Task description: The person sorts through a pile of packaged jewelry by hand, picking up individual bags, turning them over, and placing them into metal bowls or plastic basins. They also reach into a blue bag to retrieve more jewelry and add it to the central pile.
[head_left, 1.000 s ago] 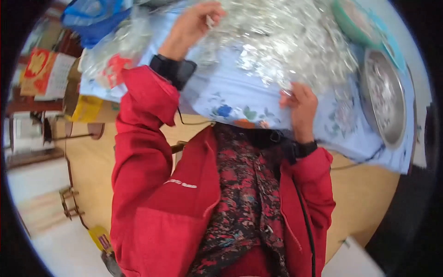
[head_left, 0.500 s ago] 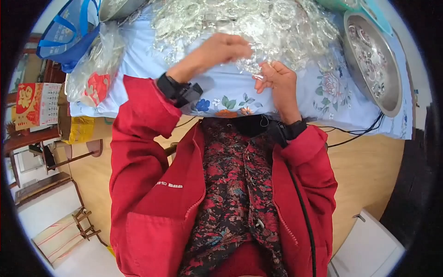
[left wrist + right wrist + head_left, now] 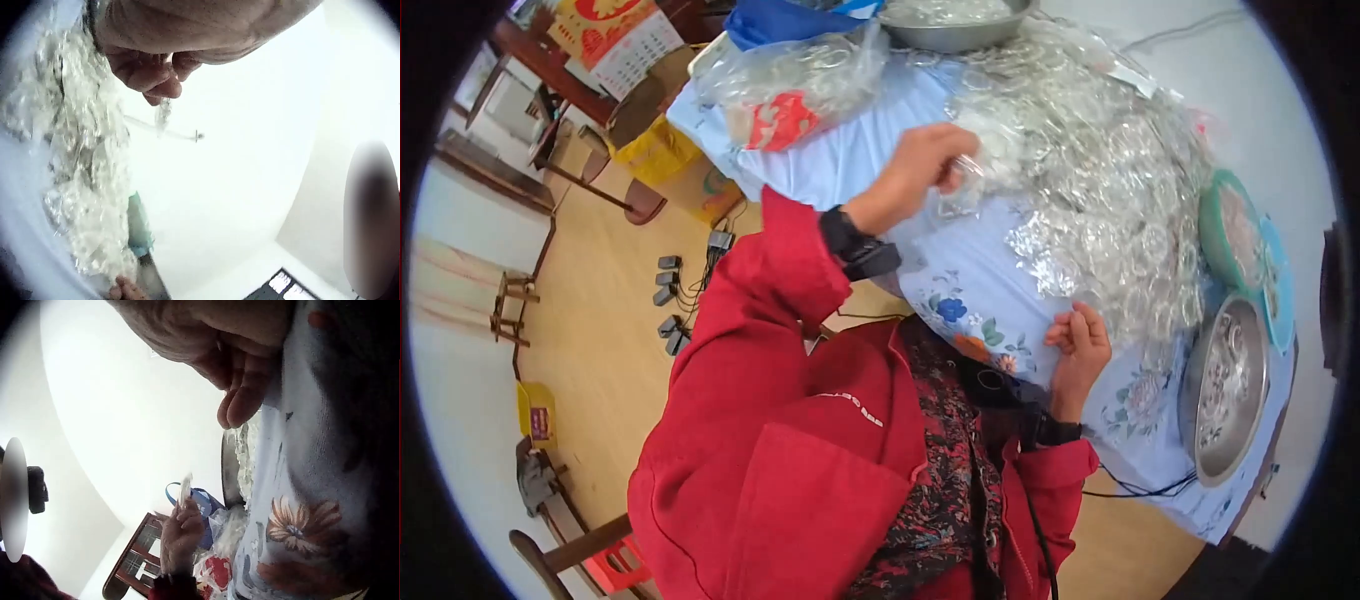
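In the head view my left hand [image 3: 925, 172] pinches a small clear plastic packet [image 3: 962, 192] at the left edge of a wide heap of clear packets [image 3: 1125, 190]. The left wrist view shows this packet [image 3: 164, 117] hanging below the thumb and fingertips. My right hand [image 3: 1082, 350] is low over the flowered cloth, fingers loosely curled, its fingertips close to the heap's near edge. No packet shows beyond its fingertips [image 3: 240, 412] in the right wrist view, where the left hand [image 3: 182, 534] appears raised with the packet.
A steel basin [image 3: 1197, 440] with shiny pieces stands at the right, beside a green bowl [image 3: 1212, 225] and a light blue tray [image 3: 1282, 325]. Another steel basin [image 3: 950, 38] is at the back. A stuffed clear bag [image 3: 730, 95] lies left on the blue cloth [image 3: 850, 125].
The hands were close together at a clear packet half a second ago. Now the left hand has drawn away leftward with a packet, and the head view has turned left.
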